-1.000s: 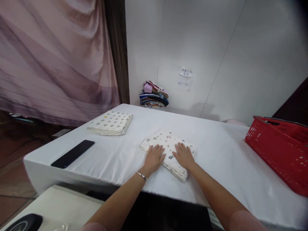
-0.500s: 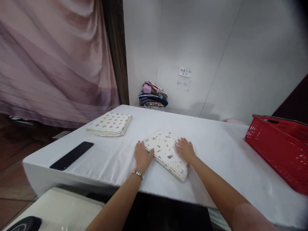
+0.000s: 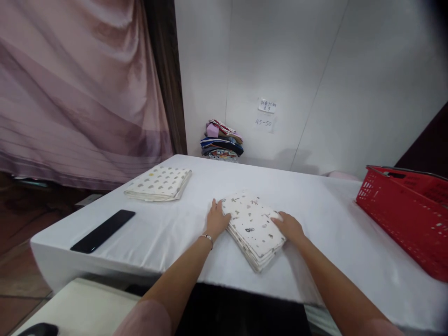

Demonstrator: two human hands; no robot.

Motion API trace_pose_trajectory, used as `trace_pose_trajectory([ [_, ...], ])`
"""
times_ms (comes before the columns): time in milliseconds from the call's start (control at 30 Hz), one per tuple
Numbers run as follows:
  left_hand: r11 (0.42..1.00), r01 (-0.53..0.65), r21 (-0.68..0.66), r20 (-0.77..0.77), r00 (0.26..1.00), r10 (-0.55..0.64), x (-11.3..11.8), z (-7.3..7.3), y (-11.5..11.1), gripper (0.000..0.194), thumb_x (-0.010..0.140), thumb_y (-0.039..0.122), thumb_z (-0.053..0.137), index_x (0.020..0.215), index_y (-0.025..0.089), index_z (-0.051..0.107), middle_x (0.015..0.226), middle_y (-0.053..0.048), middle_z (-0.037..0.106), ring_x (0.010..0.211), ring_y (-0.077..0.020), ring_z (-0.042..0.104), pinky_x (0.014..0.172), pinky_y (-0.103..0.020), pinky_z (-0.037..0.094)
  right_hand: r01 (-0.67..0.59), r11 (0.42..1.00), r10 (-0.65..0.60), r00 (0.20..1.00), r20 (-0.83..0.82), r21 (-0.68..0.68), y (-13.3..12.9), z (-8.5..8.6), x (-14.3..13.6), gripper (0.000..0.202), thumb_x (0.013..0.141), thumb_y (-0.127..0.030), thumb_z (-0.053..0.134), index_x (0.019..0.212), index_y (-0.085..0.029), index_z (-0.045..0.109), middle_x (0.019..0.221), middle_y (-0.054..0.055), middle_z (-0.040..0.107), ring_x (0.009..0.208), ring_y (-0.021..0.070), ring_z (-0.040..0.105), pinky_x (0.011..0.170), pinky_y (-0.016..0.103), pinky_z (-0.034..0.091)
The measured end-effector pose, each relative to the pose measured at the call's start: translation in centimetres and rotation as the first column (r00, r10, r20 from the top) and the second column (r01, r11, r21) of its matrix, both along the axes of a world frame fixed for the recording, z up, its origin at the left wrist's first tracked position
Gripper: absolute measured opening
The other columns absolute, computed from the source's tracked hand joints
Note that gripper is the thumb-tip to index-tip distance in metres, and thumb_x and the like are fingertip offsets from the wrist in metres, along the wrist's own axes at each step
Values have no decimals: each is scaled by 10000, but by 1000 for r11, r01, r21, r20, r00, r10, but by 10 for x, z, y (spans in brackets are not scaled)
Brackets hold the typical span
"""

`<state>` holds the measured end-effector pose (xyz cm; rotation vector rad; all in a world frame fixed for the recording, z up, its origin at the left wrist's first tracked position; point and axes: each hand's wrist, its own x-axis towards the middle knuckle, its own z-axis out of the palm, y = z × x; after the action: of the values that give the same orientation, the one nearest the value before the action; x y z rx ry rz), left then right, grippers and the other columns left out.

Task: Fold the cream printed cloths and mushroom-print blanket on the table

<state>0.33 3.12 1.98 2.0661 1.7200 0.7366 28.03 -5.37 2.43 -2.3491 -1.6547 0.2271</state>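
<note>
A folded white cloth with small printed figures (image 3: 254, 221) lies turned at an angle near the front edge of the white-covered table (image 3: 315, 219). My left hand (image 3: 217, 219) rests at its left corner, fingers along the edge and thumb on the near side. On the right side, my right hand (image 3: 289, 227) touches the cloth's edge with its fingertips on top. Both hands have their fingers somewhat apart. Farther left lies another folded white cloth, patterned with grey shapes (image 3: 159, 183), with no hand on it.
A black phone-like slab (image 3: 103, 230) lies at the table's left front. The red basket (image 3: 402, 219) stands at the right. Folded fabrics (image 3: 222, 144) are piled beyond the far edge, by the wall. A pale surface (image 3: 80, 305) is below left.
The figured cloth has shifted right and slightly toward me and turned a little. Both my hands have moved right with it.
</note>
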Motion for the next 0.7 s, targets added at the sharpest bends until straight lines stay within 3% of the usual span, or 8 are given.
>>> trace_pose_trajectory([
  [167,995,100,-26,48,994,-99,3,0,16,648,777,354,535,1359,161,323,1518,-139,133,1331,-258,315,1055,-359,317,55,997,-54,998,-18,62,-23,-9,4,579,855,-569,336,1236,-178,529,1173,117,599,1076,259,547,857,357,405],
  [300,999,33,24,-10,999,-32,4,2,7,648,801,391,515,1359,118,328,1497,-170,194,1362,-287,235,1079,-424,268,43,999,-44,997,67,7,-20,0,-2,555,863,-518,357,1246,-150,515,1151,151,596,1065,279,542,864,381,394],
  [367,993,48,111,-72,997,-40,11,5,-3,619,818,393,499,1353,127,340,1493,-162,215,1371,-292,201,1095,-464,218,-49,998,43,989,143,42,-14,6,-12,521,872,-464,368,1274,-154,486,1227,155,550,1136,275,493,925,394,356],
  [467,959,186,216,-173,973,-150,25,9,-17,585,834,409,481,1346,152,360,1497,-129,222,1380,-270,182,1117,-467,159,-239,967,218,955,201,89,-4,9,-35,537,885,-441,359,1347,-169,402,1420,128,367,1305,250,308,1044,411,231],
  [567,938,296,180,-255,935,-246,30,5,-29,535,849,435,453,1315,175,415,1472,-103,298,1372,-266,210,1115,-488,155,-349,937,341,923,178,13,-2,4,-56,578,899,-487,313,1395,-192,334,1496,91,229,1372,244,160,1083,454,130],
  [700,937,313,151,-259,928,-268,21,-6,-38,461,894,421,362,1300,217,438,1445,-67,360,1363,-249,237,1098,-498,194,-396,915,402,904,145,-74,-5,-4,-66,576,918,-505,237,1401,-205,333,1504,63,206,1386,234,113,1091,472,83],
])
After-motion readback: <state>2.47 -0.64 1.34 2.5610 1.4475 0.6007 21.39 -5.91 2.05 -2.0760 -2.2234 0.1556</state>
